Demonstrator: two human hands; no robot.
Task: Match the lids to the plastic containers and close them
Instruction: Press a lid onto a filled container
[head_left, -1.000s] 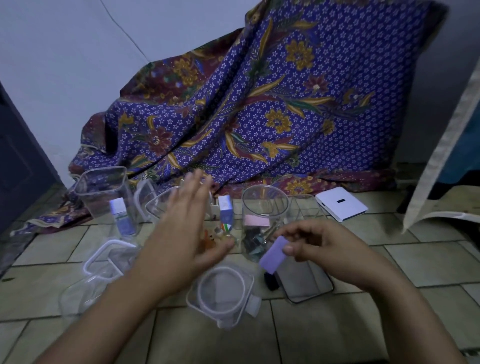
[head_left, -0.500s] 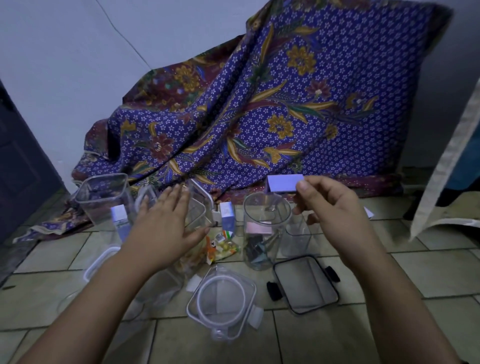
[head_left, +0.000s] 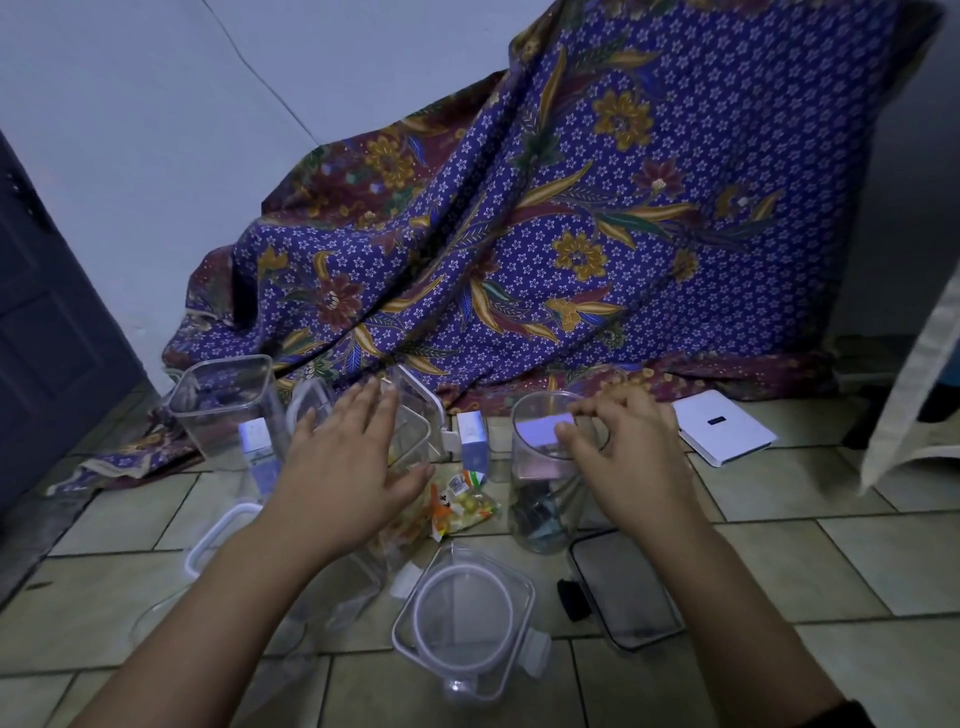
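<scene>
The round clear jar (head_left: 540, 499) stands just right of the frame's centre on the tiled floor (head_left: 779, 545), open-mouthed, with dark odds and ends in its bottom. At its mouth the right hand (head_left: 623, 457) pinches a small lilac card (head_left: 543, 430) between thumb and fingertips (head_left: 569, 434), the other fingers curled. It is held flat at the rim, probably so it can drop in before the jar is closed.

Left of centre, the left hand (head_left: 343, 467) lies with fingers (head_left: 363, 405) straight and slightly spread over a clear tub (head_left: 410, 447). I cannot tell if it presses down or only hovers; it looks placed to steady the tub.

No lid is fitted yet. A square lid with a round ring (head_left: 462, 618) lies at lower centre, and a dark-rimmed lid (head_left: 623, 587) lies just right of it, near the jar's foot. A white-rimmed lid (head_left: 221, 535) shows at lower left, partly hidden by the forearm. All lie within easy reach for matching.

A tall square tub (head_left: 223, 410) stands at mid left. A snack packet (head_left: 462, 506) lies between the hands, and a white box (head_left: 722, 428) lies at mid right. A patterned cloth (head_left: 571, 234) is draped behind.
</scene>
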